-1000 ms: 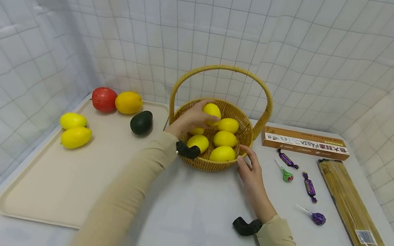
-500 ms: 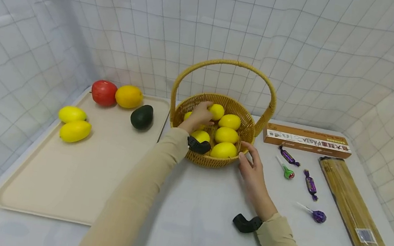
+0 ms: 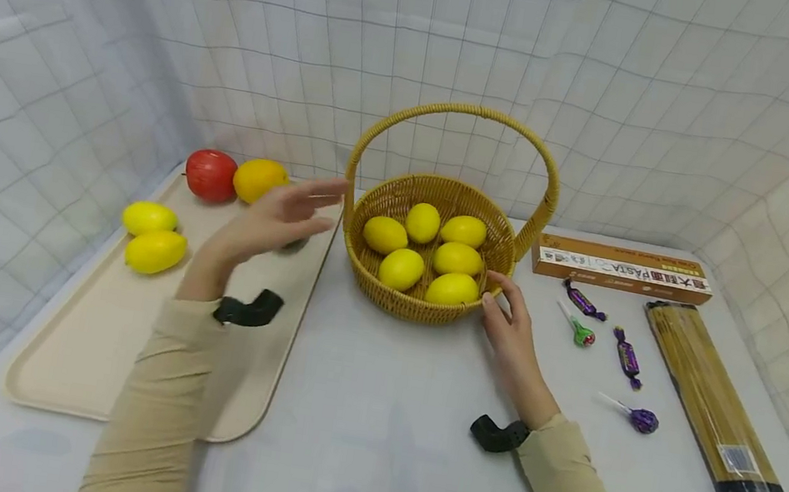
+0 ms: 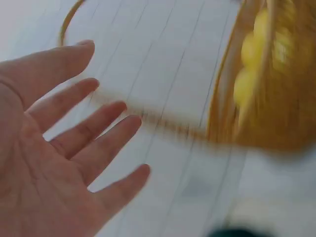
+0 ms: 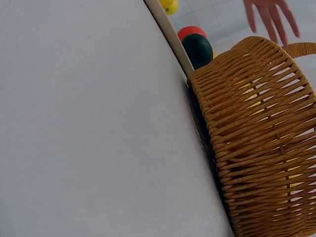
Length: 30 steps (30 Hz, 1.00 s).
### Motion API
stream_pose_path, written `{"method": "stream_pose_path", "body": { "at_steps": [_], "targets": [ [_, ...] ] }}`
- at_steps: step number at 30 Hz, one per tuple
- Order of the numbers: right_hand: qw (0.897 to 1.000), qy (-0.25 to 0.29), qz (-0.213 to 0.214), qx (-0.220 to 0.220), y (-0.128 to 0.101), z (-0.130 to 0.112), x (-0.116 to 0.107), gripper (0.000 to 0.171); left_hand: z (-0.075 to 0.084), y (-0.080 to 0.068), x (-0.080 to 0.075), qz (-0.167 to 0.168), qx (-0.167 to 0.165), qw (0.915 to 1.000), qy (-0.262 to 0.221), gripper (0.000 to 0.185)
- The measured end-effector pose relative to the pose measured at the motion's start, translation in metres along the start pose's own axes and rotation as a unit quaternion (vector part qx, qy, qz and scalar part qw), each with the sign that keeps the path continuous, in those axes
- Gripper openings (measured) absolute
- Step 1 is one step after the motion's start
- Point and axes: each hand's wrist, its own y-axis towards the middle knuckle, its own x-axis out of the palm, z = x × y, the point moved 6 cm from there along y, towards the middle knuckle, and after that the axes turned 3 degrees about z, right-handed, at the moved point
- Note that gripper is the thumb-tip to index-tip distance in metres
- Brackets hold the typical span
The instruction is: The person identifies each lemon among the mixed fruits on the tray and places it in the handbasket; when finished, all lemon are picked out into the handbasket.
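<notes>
A wicker basket (image 3: 423, 311) with a tall handle holds several yellow lemons (image 3: 422, 222). My left hand (image 3: 286, 210) hovers open and empty over the beige tray (image 3: 123, 342), just left of the basket, its fingers spread. In the left wrist view the left hand (image 4: 64, 148) shows a bare palm beside the blurred basket (image 4: 266, 98). My right hand (image 3: 506, 316) rests on the table with relaxed fingers touching the basket's front right wall. The right wrist view shows only the basket wall (image 5: 256, 138) close up and the far left hand (image 5: 269, 15).
On the tray lie two lemons (image 3: 150, 218), a red apple (image 3: 211, 174), an orange fruit (image 3: 260, 179) and a dark avocado (image 5: 197, 49), mostly hidden behind my left hand. To the right are a pasta box (image 3: 622, 269), wrapped candies (image 3: 625, 356), lollipops (image 3: 639, 417) and a spaghetti pack (image 3: 713, 400).
My left hand let go of a lemon in the basket, drew out and moved left over the tray, now open. My right hand stayed at the basket.
</notes>
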Motion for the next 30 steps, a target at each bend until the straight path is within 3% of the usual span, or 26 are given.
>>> {"method": "stream_pose_path", "body": {
  "at_steps": [2, 4, 6, 8, 11, 16, 21, 23, 26, 29, 30],
  "targets": [
    [1.000, -0.004, 0.002, 0.000, 0.001, -0.001, 0.000, 0.047, -0.019, -0.034, -0.042, 0.087, -0.012, 0.9960, 0.012, 0.050],
    [1.000, -0.006, 0.004, -0.001, 0.001, -0.002, -0.001, 0.046, -0.040, -0.069, -0.078, 0.174, -0.038, 0.9838, 0.021, 0.047],
    [1.000, -0.002, 0.005, -0.005, 0.001, -0.003, -0.001, 0.046, -0.063, -0.100, -0.104, 0.233, -0.073, 0.9690, 0.036, 0.046],
    [1.000, 0.003, 0.006, -0.009, 0.002, -0.003, -0.001, 0.046, -0.086, -0.125, -0.119, 0.258, -0.113, 0.9583, 0.050, 0.048],
    [1.000, 0.008, 0.007, -0.007, 0.004, -0.001, -0.001, 0.046, -0.115, -0.147, -0.124, 0.253, -0.163, 0.9511, 0.070, 0.053],
    [1.000, 0.014, 0.007, -0.001, 0.005, 0.002, 0.000, 0.045, -0.139, -0.150, -0.115, 0.221, -0.189, 0.9495, 0.118, 0.063],
    [1.000, 0.017, 0.004, -0.001, 0.004, 0.003, 0.003, 0.046, -0.146, -0.155, -0.117, 0.239, -0.219, 0.9327, 0.157, 0.069],
    [1.000, 0.016, 0.004, -0.001, 0.004, 0.003, 0.004, 0.046, -0.142, -0.159, -0.122, 0.264, -0.218, 0.9332, 0.110, 0.066],
    [1.000, 0.016, 0.007, -0.002, 0.004, 0.003, 0.003, 0.045, -0.125, -0.160, -0.127, 0.284, -0.181, 0.9414, -0.021, 0.057],
    [1.000, 0.013, 0.011, -0.003, 0.004, 0.003, 0.001, 0.045, -0.086, -0.148, -0.121, 0.262, -0.112, 0.9522, -0.110, 0.053],
    [1.000, 0.012, 0.012, -0.005, 0.004, 0.003, 0.000, 0.045, -0.070, -0.141, -0.114, 0.243, -0.094, 0.9596, -0.107, 0.053]
  ]
}}
